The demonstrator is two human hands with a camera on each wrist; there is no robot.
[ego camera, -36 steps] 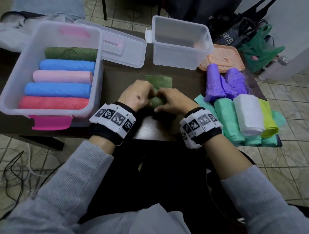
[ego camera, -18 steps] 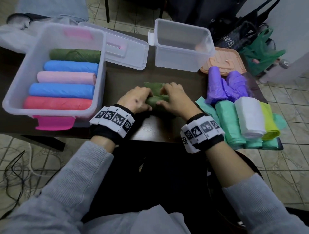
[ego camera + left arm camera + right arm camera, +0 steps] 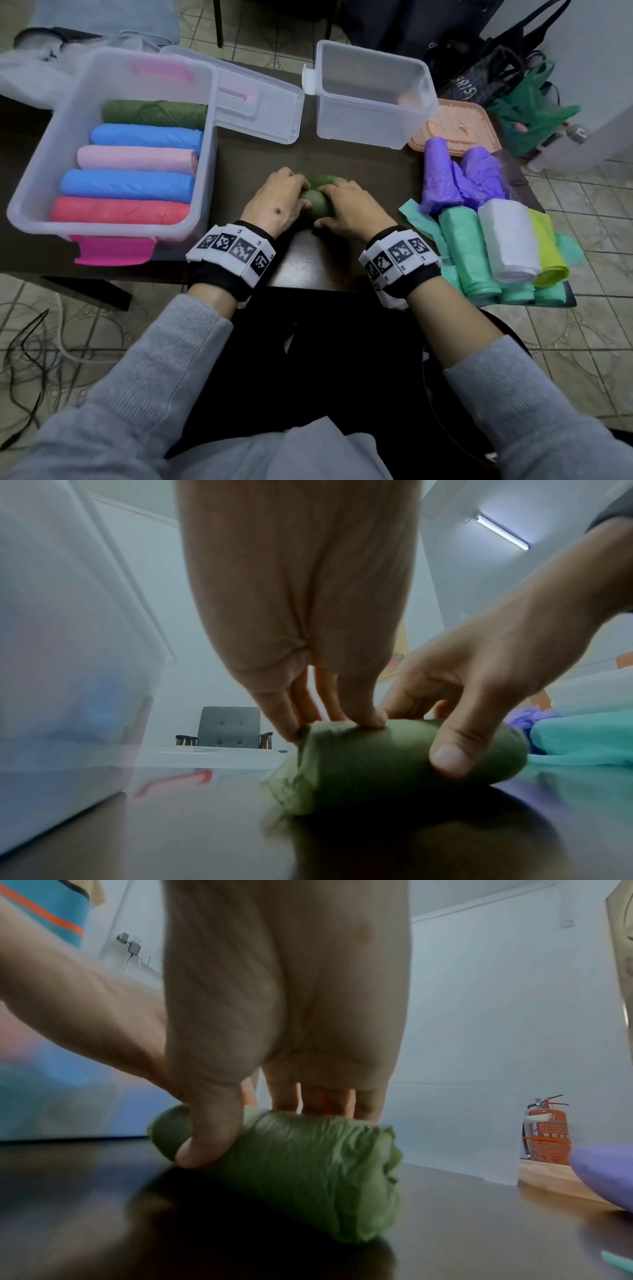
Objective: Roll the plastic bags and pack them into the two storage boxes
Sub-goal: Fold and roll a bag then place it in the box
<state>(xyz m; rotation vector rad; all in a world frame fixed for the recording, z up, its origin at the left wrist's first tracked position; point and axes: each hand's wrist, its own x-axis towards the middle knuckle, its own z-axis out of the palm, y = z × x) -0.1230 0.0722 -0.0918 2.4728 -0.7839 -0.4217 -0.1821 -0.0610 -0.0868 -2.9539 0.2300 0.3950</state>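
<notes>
Plastic bags, already rolled, lay in the left storage box at the left of the counter: a dark green roll at the far end, then blue, pink, blue and red ones side by side, smooth and tube-shaped behind the clear wall. Beside it lay a clear lid.

At the centre, the olive bag sat on the dark, glossy counter as a thick, crinkled roll with a short flat tail beyond it. The left hand curled its fingertips over the roll's left end; the right hand pinched the right part, thumb on the near side and fingers over the top. To finish well, I judged both hands should press evenly and roll away along the tail, keeping the ruffled ends level so the thin film would not telescope or spring loose.

Further right, the second storage box stood with nothing visible inside, an orange lid just beside it. Crumpled purple bags lay near mint, white and yellow-green rolls packed together at the counter's right edge.
</notes>
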